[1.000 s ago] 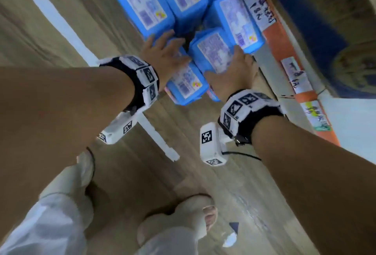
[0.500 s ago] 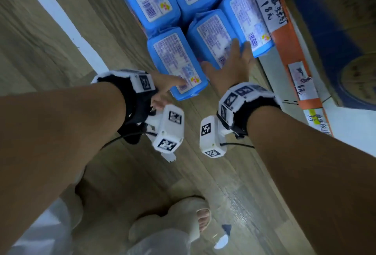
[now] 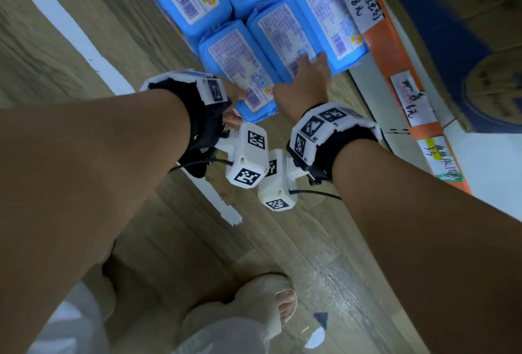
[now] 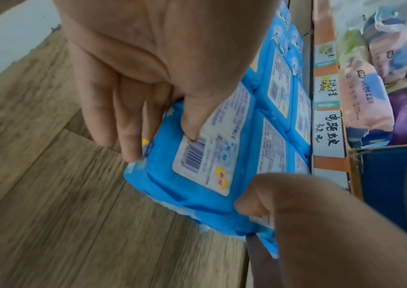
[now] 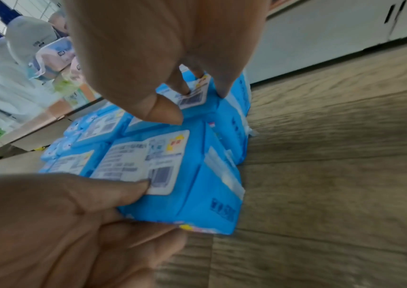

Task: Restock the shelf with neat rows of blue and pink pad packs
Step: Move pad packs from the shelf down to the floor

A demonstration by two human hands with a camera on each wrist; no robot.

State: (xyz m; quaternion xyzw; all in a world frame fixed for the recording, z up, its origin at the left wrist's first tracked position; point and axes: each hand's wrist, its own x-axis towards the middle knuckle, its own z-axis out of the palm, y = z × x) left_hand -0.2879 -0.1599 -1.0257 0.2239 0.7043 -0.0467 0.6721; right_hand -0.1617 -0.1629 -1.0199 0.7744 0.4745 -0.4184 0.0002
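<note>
I have both hands down on the blue pad packs stacked on the wooden floor (image 3: pixel 84 43), just beside the orange-edged shelf (image 3: pixel 395 51). My left hand (image 4: pixel 148 68) pinches the nearest blue pack (image 3: pixel 240 71): in the left wrist view the thumb presses on its white label by the barcode while the fingers (image 4: pixel 128 140) wrap down over its left edge. My right hand (image 3: pixel 305 82) lies on the neighbouring pack (image 3: pixel 282 34) to the right, and in the right wrist view its fingertips (image 5: pixel 222 91) touch the top face of a pack at the far end of the row; I cannot tell whether it truly grips or only presses. No pink packs show among the stack; a pinkish pack (image 4: pixel 362 97) sits on the shelf beyond the price tags (image 4: pixel 325 134).

As I judge it, I am squaring up or lifting out the near pack. The risks from here: the wrapper is slick and soft, so a thumb-and-finger pinch at one end could let the pack sag or slip as it comes up. The packs sit touching, so dragging one sideways may skew its neighbours and spoil the row. The two wrist units hang very close between my forearms and could knock together if I bring my hands nearer.
</note>
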